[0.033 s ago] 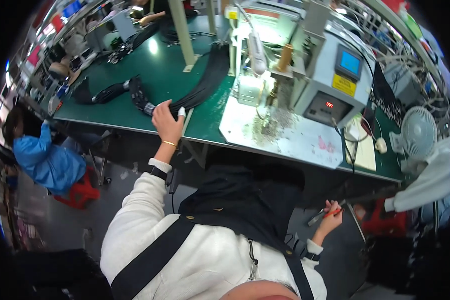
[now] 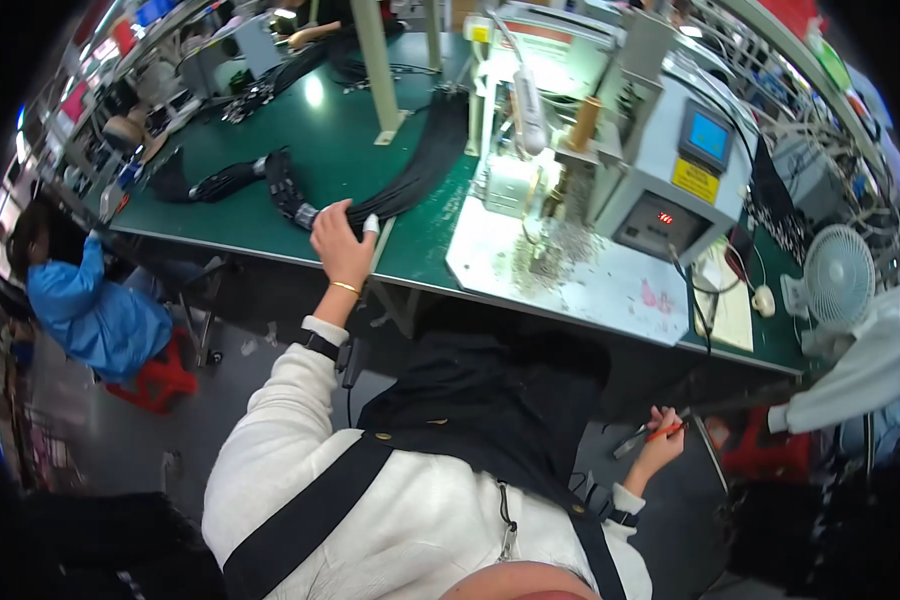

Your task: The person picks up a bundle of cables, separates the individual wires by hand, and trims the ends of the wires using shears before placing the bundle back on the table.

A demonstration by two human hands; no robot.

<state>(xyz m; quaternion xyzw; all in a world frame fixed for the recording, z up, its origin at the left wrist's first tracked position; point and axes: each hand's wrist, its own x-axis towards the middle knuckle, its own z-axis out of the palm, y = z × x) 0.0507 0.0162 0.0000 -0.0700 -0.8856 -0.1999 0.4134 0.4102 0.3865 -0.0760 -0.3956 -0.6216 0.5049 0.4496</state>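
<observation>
At the front edge of the green table, my left hand (image 2: 344, 254) is closed over a long bundle of black cables (image 2: 422, 165). A white cover sits on its thumb. The bundle curves away to the back right, and to the left it continues into a bent stretch with pale bands (image 2: 288, 192). Low at the right, beside my body and away from the table, my right hand (image 2: 660, 444) is closed around red-handled pliers (image 2: 664, 431). Their grey metal part points to the left; the exact jaw shape is too small to make out.
A lit bench machine (image 2: 660, 225) with a blue screen stands on a white plate (image 2: 580, 295) littered with dark bits. A post (image 2: 375, 75) rises behind the bundle. At right is a fan (image 2: 838, 262); at left, a person in blue (image 2: 100, 310) sits on a red stool.
The view has shifted slightly, so the table and machine sit a little farther right. Both hands keep their holds.
</observation>
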